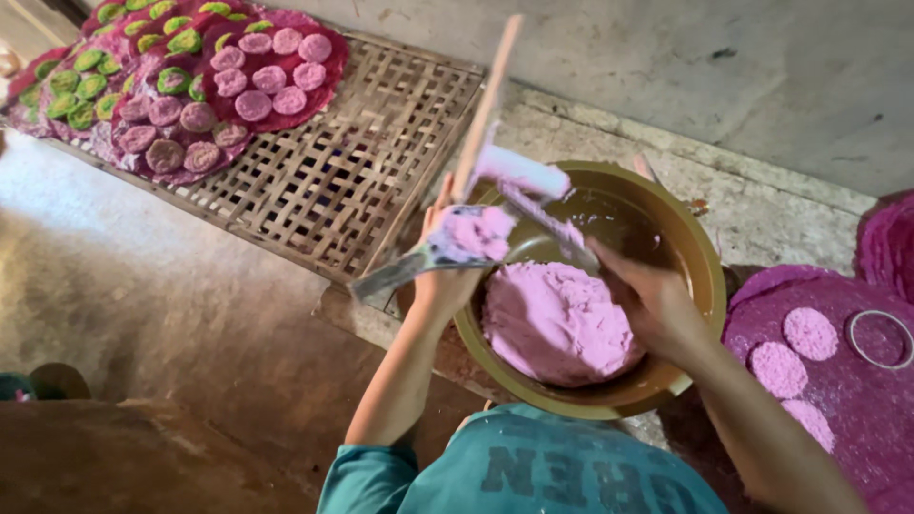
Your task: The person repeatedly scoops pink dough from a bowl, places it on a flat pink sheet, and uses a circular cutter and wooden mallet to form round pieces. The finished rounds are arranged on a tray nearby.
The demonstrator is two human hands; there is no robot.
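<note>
My left hand (440, 281) grips a flat metal scraper (400, 268) loaded with a lump of pink dough (476, 233), held over the left rim of a round olive-brown bowl (706, 262). My right hand (657, 306) holds a thin dough-coated tool (545, 217) that reaches up-left and touches the lump on the scraper. A wooden stick (487, 100) rises from beside my left hand; what holds it is hidden. A large mound of pink dough (557, 324) fills the bowl's near half.
A woven bamboo mat (352, 162) lies at the upper left, carrying purple sheets with pink discs (271, 74) and green discs (84, 88). To the right, a magenta sheet (857, 400) has pink discs (809, 333) and a ring mould (881, 339). Concrete wall behind.
</note>
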